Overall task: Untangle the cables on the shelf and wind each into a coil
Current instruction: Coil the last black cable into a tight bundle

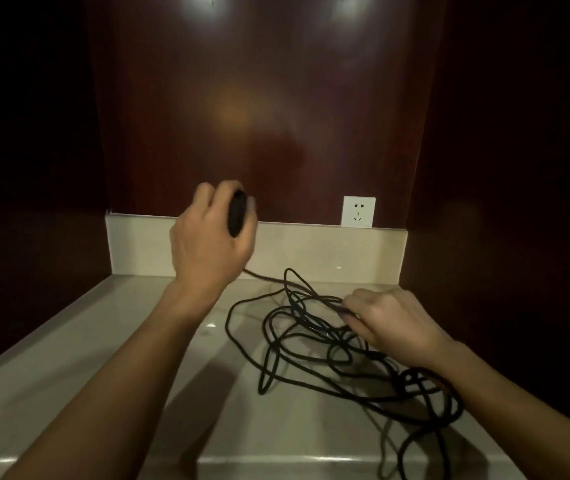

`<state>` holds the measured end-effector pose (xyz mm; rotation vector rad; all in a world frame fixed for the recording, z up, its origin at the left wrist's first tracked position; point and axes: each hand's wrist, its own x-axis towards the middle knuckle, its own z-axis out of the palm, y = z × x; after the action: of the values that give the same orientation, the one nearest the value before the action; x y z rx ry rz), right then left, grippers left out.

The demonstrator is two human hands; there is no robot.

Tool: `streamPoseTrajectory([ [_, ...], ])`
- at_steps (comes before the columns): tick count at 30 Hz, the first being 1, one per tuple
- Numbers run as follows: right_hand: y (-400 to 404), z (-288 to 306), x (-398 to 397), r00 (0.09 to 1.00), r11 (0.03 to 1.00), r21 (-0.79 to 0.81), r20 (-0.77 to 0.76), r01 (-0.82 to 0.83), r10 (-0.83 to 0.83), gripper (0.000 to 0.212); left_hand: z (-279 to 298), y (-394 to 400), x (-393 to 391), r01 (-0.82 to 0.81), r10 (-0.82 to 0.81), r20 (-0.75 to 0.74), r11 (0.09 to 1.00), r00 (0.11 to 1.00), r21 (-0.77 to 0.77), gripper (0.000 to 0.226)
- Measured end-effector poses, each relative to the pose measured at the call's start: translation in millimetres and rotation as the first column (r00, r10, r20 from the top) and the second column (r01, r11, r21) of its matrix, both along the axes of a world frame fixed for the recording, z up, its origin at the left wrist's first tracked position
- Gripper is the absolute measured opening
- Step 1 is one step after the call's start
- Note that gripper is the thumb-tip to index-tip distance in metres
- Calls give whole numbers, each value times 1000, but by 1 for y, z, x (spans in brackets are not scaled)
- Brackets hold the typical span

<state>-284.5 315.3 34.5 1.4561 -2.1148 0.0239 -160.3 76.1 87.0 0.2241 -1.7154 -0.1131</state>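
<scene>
A tangle of black cable lies in loose loops on the pale stone shelf, spreading from the middle to the front right edge. My left hand is raised near the back ledge and grips a small wound bundle of black cable; a strand runs from it down to the tangle. My right hand rests low over the right side of the tangle and pinches a strand between its fingertips. One loop hangs over the front right edge.
A white wall socket sits on the dark wooden back panel above a low stone ledge. Dark side walls close the niche on the left and right. The shelf's left half shows bare stone.
</scene>
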Motion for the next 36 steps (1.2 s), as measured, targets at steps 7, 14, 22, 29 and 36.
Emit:
streamPoseTrajectory([
  [7, -8, 22, 28, 869, 803, -353, -313, -480, 382, 32, -36, 17, -9, 474, -521, 557, 847, 647, 243, 40],
  [14, -11, 23, 40, 865, 691, -521, -271, -501, 423, 20, -45, 43, -6, 407, -819, 414, 562, 398, 720, 78],
  [22, -3, 6, 12, 965, 944, -230, 56, -236, 255, 61, -48, 42, 3, 87, -875, 450, 470, 182, 879, 72],
  [29, -6, -14, 25, 932, 950, 13, -189, -313, 310, 35, -41, 41, 7, 35, -862, 455, 474, 223, 880, 71],
  [36, 1, 3, 41, 901, 916, -22, -193, -401, 389, 47, -54, 37, 3, 75, -699, 477, 601, 534, 796, 74],
])
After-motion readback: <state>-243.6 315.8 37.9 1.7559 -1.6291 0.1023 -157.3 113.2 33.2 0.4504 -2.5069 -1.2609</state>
